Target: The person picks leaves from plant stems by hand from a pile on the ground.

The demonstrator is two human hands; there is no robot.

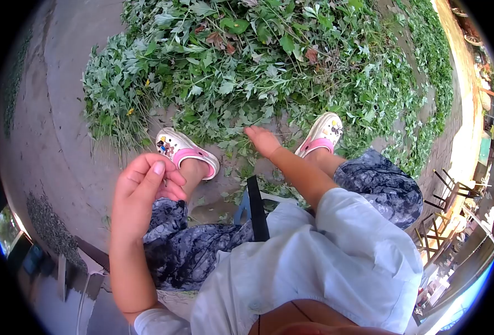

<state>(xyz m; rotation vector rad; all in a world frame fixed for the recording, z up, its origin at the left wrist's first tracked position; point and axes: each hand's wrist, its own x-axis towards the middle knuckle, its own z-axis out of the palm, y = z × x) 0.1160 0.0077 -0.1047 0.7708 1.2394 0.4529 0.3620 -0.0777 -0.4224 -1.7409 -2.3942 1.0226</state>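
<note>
My left hand [143, 181] is raised in front of my left knee, its fingers curled in and the thumb against the index finger. No leaf or stem shows in it. My right hand [263, 141] reaches down between my feet to the near edge of a big heap of cut leafy green stems [230, 72]. Its fingers are bent among the leaves at the heap's edge, and what they grip, if anything, is hidden. Thin stalks lie close by the right hand. A bunch of stems [116, 106] at the heap's left side has its cut ends toward me.
My white and pink clogs [188, 153] stand at either side of the right hand. Loose leaves are scattered on the grey concrete floor [79, 111]. More greenery [434, 61] spreads at the right. Wooden stools [453, 190] stand at the far right; dark gravel [51, 226] lies at left.
</note>
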